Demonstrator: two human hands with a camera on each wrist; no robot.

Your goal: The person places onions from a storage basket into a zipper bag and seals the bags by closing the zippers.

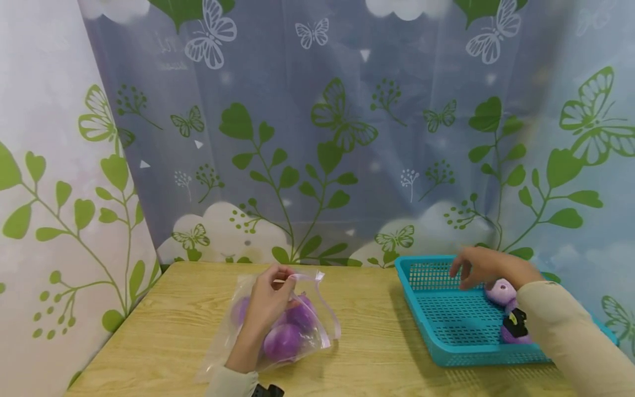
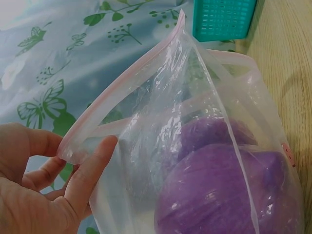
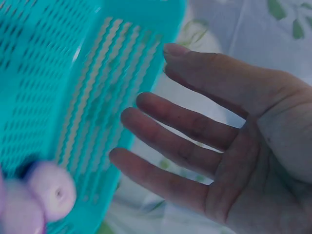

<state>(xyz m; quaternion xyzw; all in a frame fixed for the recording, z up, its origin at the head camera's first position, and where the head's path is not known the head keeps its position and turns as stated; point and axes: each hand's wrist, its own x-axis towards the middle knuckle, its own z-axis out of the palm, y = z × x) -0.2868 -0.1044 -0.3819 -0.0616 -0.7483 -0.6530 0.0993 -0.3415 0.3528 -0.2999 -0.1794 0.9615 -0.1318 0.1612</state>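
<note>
A clear zip bag (image 1: 319, 320) lies on the table with several round, shiny purple onion-like things (image 1: 283, 342) inside it. My left hand (image 1: 270, 298) pinches the bag's rim between thumb and fingers, and in the left wrist view the bag's mouth spreads apart. Over a turquoise basket (image 1: 431, 331) hovers my right hand (image 1: 483, 266), its fingers loosely bent with nothing between them. In the right wrist view a pale purple round thing (image 3: 51, 190) lies in the basket, apart from the fingertips. My right forearm hides part of the basket in the head view.
The wooden table (image 1: 367, 342) carries both bag and basket. A patterned curtain (image 1: 307, 165) with leaves and butterflies hangs behind the table and on both sides. Low slotted walls ring the basket.
</note>
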